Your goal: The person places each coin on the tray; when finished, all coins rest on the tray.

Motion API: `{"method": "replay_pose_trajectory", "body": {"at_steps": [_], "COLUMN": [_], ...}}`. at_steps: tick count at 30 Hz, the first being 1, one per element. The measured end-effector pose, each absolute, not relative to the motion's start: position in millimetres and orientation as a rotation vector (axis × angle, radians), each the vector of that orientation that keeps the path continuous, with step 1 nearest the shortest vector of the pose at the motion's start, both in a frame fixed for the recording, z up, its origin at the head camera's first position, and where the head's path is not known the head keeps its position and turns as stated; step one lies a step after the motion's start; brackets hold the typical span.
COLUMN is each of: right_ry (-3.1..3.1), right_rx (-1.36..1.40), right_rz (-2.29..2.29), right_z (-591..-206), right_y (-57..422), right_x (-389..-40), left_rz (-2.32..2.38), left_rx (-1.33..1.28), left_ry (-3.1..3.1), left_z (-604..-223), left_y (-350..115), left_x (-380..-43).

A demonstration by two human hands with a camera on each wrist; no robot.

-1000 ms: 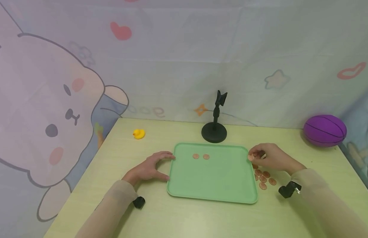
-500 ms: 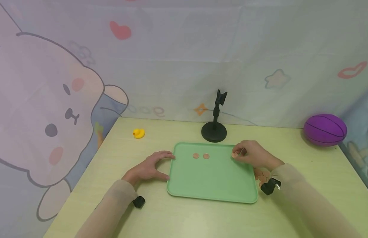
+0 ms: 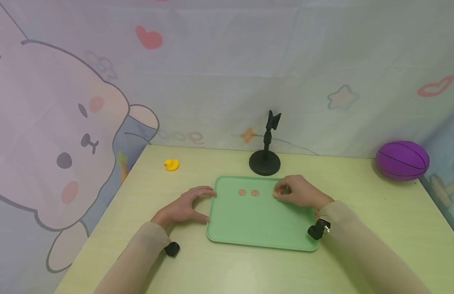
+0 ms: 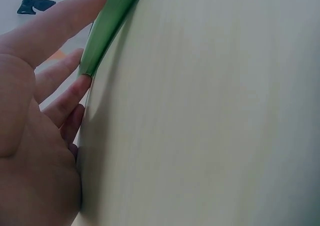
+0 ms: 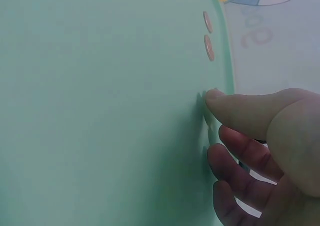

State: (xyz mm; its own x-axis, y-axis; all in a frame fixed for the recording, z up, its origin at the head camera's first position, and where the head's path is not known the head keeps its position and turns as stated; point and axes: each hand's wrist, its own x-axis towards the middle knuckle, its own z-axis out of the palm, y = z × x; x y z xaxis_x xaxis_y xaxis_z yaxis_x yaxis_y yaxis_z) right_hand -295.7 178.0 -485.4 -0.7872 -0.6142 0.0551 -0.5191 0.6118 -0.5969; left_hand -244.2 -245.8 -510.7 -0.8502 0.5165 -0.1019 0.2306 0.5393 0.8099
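A light green tray (image 3: 256, 228) lies on the table, with two copper-coloured coins (image 3: 242, 192) side by side near its far edge. Between thumb and fingertips, my right hand (image 3: 298, 191) pinches another coin (image 3: 276, 194), low over the tray to the right of that pair. In the right wrist view the two lying coins (image 5: 209, 48) show beyond the thumb, while the pinched coin is mostly hidden. My left hand (image 3: 184, 206) touches the tray's left rim with spread fingers and thumb; the left wrist view shows fingertips against the green rim (image 4: 102, 39).
Behind the tray stands a black stand (image 3: 264, 162) with a round base. A yellow rubber duck (image 3: 172, 165) sits at the back left, and a purple ball (image 3: 402, 160) at the back right. My right wrist mostly hides several loose coins (image 3: 317, 214) beside the tray's right edge.
My right hand has carried a coin leftward from the tray's right edge to near the two lying coins. The left hand has stayed at the left rim.
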Motion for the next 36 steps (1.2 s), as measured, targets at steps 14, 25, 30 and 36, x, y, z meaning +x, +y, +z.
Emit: {"method": "replay_pose_trajectory", "body": {"at_steps": [14, 25, 30, 36], "right_ry": [2.708, 2.787, 2.804, 2.812], "right_rx": [-0.906, -0.849, -0.835, -0.832], "right_rz": [-0.89, -0.847, -0.838, -0.848], "right_z": [-484, -489, -489, -489], "right_y": [163, 156, 155, 154], "right_x": [-292, -293, -293, -293], "left_rz": [1.201, 1.203, 1.201, 1.208], "left_rx": [0.615, 0.614, 0.608, 0.608], "left_ry": [2.468, 2.46, 2.462, 2.459], "left_z": [-509, -509, -509, -509], "left_y": [-246, -245, -246, -245], "left_x": [-243, -243, -244, -243]}}
